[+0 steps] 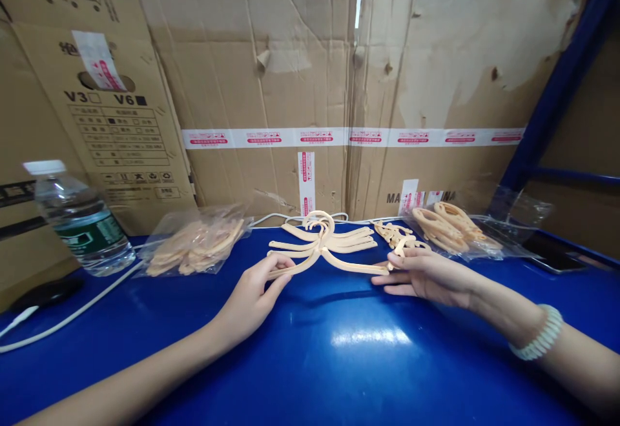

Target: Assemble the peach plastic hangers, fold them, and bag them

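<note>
Glossy blue tabletop (339,361) spreads between the forearms. A clear bag of cream hangers (198,242) lies left. The left hand (252,297) pinches a thin curved arm of the cream plastic hanger (322,255), which lies flat mid-table near the cardboard wall (290,58). The right hand (426,274), fingers loosely straight, touches its right tip.

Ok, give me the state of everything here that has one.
Water bottle: upright, capped.
Left bag: lying flat, filled.
Right bag: lying flat, filled.
Loose hangers: fanned out, lying flat.
Left hand: fingers pinching a hanger arm.
Right hand: fingers outstretched, at a hanger arm's tip.
</note>
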{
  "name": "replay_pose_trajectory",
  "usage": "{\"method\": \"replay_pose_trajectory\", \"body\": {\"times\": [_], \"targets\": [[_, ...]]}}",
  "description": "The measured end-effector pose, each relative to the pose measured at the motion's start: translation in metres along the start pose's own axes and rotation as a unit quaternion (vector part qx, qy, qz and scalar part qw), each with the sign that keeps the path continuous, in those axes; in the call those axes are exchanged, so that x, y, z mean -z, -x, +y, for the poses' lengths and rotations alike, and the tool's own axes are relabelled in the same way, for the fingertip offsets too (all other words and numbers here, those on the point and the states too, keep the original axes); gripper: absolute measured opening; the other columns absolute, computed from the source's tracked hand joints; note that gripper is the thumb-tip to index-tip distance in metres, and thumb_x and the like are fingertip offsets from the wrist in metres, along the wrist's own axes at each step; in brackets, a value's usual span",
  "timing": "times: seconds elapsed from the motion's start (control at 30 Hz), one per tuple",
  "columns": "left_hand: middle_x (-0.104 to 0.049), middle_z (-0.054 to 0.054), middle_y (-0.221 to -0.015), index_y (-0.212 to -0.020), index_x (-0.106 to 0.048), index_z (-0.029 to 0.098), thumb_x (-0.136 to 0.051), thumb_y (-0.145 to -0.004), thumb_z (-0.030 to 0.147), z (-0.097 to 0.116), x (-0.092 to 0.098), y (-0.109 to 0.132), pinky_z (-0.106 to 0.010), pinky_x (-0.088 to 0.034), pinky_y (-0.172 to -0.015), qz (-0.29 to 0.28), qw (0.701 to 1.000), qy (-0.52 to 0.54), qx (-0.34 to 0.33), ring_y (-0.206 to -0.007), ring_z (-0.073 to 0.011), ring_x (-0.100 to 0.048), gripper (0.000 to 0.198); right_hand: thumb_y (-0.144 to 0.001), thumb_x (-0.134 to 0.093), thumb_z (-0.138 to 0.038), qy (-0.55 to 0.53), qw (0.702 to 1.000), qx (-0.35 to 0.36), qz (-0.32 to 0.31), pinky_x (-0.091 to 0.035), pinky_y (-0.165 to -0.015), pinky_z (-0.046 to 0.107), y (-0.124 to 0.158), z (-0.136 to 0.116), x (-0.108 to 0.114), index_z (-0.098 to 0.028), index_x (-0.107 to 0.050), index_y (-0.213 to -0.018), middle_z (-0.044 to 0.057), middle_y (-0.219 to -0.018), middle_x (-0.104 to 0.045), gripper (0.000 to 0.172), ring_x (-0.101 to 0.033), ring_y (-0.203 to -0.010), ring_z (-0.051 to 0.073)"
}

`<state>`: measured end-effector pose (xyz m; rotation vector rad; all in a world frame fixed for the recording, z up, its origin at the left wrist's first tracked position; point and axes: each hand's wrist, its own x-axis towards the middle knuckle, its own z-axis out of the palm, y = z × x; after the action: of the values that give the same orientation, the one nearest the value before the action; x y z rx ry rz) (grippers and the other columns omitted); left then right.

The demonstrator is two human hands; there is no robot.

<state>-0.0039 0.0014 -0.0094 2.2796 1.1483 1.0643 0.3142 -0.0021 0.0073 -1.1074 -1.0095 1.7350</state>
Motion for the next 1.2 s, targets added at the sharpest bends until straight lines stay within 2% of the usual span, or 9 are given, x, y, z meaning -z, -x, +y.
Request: {"method": "replay_pose_trajectory", "body": {"times": [0.1,0.3,0.6,0.77,1.03,1.2], "targets": [[-0.065,-0.001,-0.094,-0.094,-0.058,0.021,-0.047,-0.092,0.025,0.0,0.0,0.0,-0.033,-0.052,-0.082,0.0,1.0,-0.006,0.0,-0.088,-0.0178,-0.063,0.012,-0.081,-0.069,-0.017,-0.017,1.0,0.004,0.012,-0.059,-0.074,0.03,0.002,-0.001,-0.003,-0.017,-0.054,-0.074,0.01,-0.087,-0.073,0.017,-0.074,-0.083,0.023],[-0.065,-0.002,-0.093,-0.095,-0.058,0.02,-0.048,-0.091,0.024,0.001,0.0,0.0,-0.034,-0.051,-0.082,0.008,1.0,-0.017,-0.009,-0.086,-0.018,-0.063,0.011,-0.087,-0.064,-0.015,0.019,0.999,0.004,0.03,-0.058,-0.068,0.022,0.002,-0.003,-0.007,-0.011,-0.063,-0.075,0.013,-0.076,-0.075,0.013,-0.074,-0.073,0.017],[-0.064,-0.002,-0.095,-0.095,-0.057,0.02,-0.047,-0.092,0.022,0.004,0.0,0.003,-0.031,-0.048,-0.082,0.001,1.0,-0.016,-0.014,-0.089,-0.0182,-0.062,0.011,-0.081,-0.07,-0.008,0.027,0.997,0.047,0.057,-0.058,-0.062,0.019,-0.001,0.003,-0.006,-0.013,-0.057,-0.067,0.006,-0.067,-0.07,0.02,-0.071,-0.062,0.013],[-0.064,-0.002,-0.091,-0.093,-0.057,0.02,-0.047,-0.092,0.023,0.005,0.0,0.003,-0.03,-0.047,-0.079,-0.01,1.0,-0.015,-0.016,-0.083,-0.0174,-0.06,0.011,-0.069,-0.083,-0.018,0.048,0.991,0.111,0.058,-0.058,-0.06,0.02,-0.003,0.009,-0.005,-0.016,-0.056,-0.067,0.001,-0.066,-0.067,0.028,-0.07,-0.063,0.014],[-0.064,-0.002,-0.09,-0.096,-0.057,0.019,-0.045,-0.093,0.024,0.007,0.0,0.005,-0.028,-0.051,-0.076,-0.021,0.999,0.03,-0.012,-0.081,-0.0159,-0.062,0.014,-0.056,-0.09,-0.042,0.076,0.979,0.174,0.07,-0.056,-0.056,0.021,-0.007,0.014,-0.003,-0.017,-0.053,-0.07,0.001,-0.062,-0.066,0.046,-0.067,-0.056,0.013],[-0.062,-0.001,-0.084,-0.097,-0.058,0.019,-0.046,-0.091,0.024,0.009,-0.001,0.004,-0.024,-0.049,-0.066,-0.007,1.0,0.007,-0.01,-0.069,-0.0128,-0.058,0.014,-0.054,-0.09,-0.045,0.079,0.974,0.195,0.09,-0.056,-0.055,0.021,-0.007,0.013,-0.006,-0.017,-0.054,-0.073,0.001,-0.062,-0.067,0.049,-0.066,-0.055,0.012]]}}
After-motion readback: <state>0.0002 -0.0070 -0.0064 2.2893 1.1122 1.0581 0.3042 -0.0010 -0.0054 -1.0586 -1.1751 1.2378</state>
